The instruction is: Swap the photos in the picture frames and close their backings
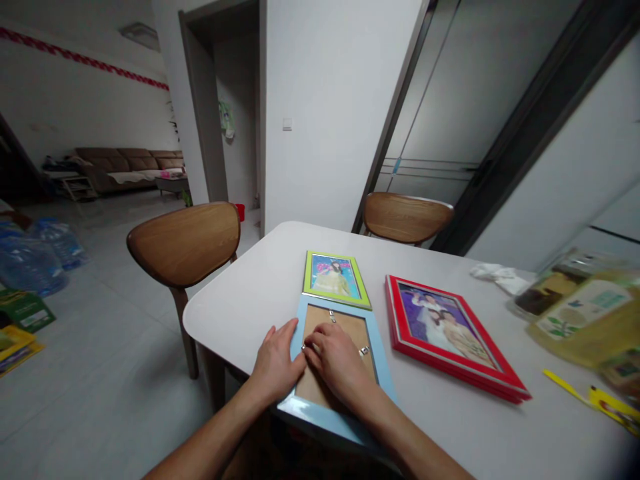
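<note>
A light blue photo frame (384, 360) lies face down at the table's near edge, its brown backing board (316, 319) showing with small metal clips. My left hand (278, 359) rests on the frame's left border, fingers extended and its thumb near the left clip. Over the backing, my right hand (336, 355) has its fingers bent together at that same left clip; whether they pinch it is hard to make out. Beyond the blue frame lies a green frame (364, 289) with a picture face up. Red frames (500, 379) are stacked to the right, the top one picture side up.
On the white table (240, 300), a white cloth (500, 277), a yellow bottle (583, 320) and a yellow tool (613, 407) sit at the right. Wooden chairs stand at the left (187, 243) and far side (407, 217). Water bottles (33, 260) are on the floor.
</note>
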Available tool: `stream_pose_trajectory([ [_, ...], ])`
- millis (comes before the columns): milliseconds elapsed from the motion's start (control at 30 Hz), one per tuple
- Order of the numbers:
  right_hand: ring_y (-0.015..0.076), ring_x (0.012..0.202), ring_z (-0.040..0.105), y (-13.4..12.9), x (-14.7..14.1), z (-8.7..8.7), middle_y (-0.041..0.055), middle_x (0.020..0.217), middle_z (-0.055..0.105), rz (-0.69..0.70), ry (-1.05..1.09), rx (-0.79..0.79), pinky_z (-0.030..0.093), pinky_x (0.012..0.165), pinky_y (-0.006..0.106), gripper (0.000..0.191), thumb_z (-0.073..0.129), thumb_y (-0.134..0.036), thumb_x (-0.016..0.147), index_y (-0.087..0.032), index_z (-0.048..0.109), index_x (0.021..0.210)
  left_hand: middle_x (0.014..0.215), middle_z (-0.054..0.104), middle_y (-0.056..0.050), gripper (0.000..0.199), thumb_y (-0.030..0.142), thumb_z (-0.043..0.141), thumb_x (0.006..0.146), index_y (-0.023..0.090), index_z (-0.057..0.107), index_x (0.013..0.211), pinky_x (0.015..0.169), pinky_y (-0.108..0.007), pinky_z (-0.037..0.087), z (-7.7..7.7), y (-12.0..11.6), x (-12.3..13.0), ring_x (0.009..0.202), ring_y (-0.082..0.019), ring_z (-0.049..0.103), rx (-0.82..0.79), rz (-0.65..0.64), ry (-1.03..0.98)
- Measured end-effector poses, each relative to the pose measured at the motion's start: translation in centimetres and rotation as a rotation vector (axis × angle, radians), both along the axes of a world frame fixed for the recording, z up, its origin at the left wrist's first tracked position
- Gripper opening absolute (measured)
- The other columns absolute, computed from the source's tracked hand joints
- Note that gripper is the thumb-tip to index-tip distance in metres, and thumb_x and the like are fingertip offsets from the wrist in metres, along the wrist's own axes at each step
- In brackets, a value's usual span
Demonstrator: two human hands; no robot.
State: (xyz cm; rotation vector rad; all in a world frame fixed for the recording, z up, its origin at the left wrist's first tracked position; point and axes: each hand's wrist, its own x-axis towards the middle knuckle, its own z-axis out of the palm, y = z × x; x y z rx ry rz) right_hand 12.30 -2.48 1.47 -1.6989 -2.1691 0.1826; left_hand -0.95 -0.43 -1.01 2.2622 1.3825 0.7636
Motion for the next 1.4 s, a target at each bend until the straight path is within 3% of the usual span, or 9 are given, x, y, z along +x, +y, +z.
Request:
stream_pose_trajectory([
  [467, 0.0139, 0.069, 0.049, 1.0, -0.9, -1.1, 0.0060, 0.073, 0.056, -0.110, 0.062, 0.054, 0.036, 0.067, 0.023, 0.017, 0.043, -0.016, 0.074, -0.014, 0.059, 0.068, 0.121, 0.047, -0.012, 0.051, 0.019, 0.042, 0.070, 0.006, 0.040, 0.119, 0.099, -0.041, 0.024, 0.3, -0.2, 0.1, 0.110, -0.024, 0.043, -0.006, 0.007, -0.010],
  [600, 0.0137, 0.071, 0.051, 2.1, 0.7, -1.0, 0.0051, 0.074, 0.058, -0.126, 0.043, 0.061, 0.036, 0.067, 0.022, 0.020, 0.043, -0.023, 0.076, -0.016, 0.061, 0.070, 0.121, 0.047, -0.012, 0.054, 0.018, 0.042, 0.068, 0.006, 0.039, 0.120, 0.100, -0.040, 0.023, 0.2, -0.2, 0.0, 0.109, -0.023, 0.044, -0.010, 0.017, -0.027],
  [800, 0.0183, 0.078, 0.051, 4.5, 4.1, -1.4, 0.0110, 0.078, 0.059, -0.273, -0.032, 0.064, 0.034, 0.073, 0.027, 0.026, 0.040, -0.021, 0.077, -0.012, 0.064, 0.078, 0.122, 0.046, -0.012, 0.055, 0.018, 0.042, 0.067, 0.008, 0.038, 0.120, 0.100, -0.040, 0.022, 0.1, -0.2, 0.0, 0.110, -0.024, 0.043, -0.027, 0.037, -0.022],
  [1067, 0.0173, 0.082, 0.048, 4.9, 4.1, -2.0, 0.0078, 0.086, 0.058, -0.268, -0.057, 0.058, 0.033, 0.073, 0.025, 0.029, 0.039, -0.024, 0.078, -0.021, 0.065, 0.091, 0.122, 0.047, -0.011, 0.054, 0.018, 0.042, 0.068, 0.007, 0.038, 0.121, 0.100, -0.039, 0.023, 0.2, -0.1, 0.2, 0.109, -0.022, 0.044, -0.017, 0.032, 0.011],
  [1233, 0.0159, 0.084, 0.050, 3.7, 3.9, -0.8, 0.0074, 0.090, 0.059, -0.217, -0.038, 0.057, 0.033, 0.078, 0.025, 0.030, 0.039, -0.023, 0.078, -0.018, 0.060, 0.100, 0.123, 0.046, -0.011, 0.053, 0.019, 0.043, 0.069, 0.009, 0.038, 0.121, 0.100, -0.039, 0.024, 0.1, -0.2, 0.1, 0.111, -0.023, 0.042, -0.029, 0.052, 0.000],
  [1400, 0.0179, 0.088, 0.050, -1.0, 4.4, 0.5, 0.0084, 0.092, 0.057, -0.153, 0.046, -0.023, 0.036, 0.078, 0.026, 0.031, 0.042, -0.032, 0.075, -0.015, 0.061, 0.093, 0.122, 0.047, -0.009, 0.053, 0.019, 0.044, 0.069, 0.012, 0.038, 0.121, 0.100, -0.039, 0.023, 0.2, -0.3, 0.0, 0.111, -0.023, 0.042, -0.033, 0.054, -0.024],
])
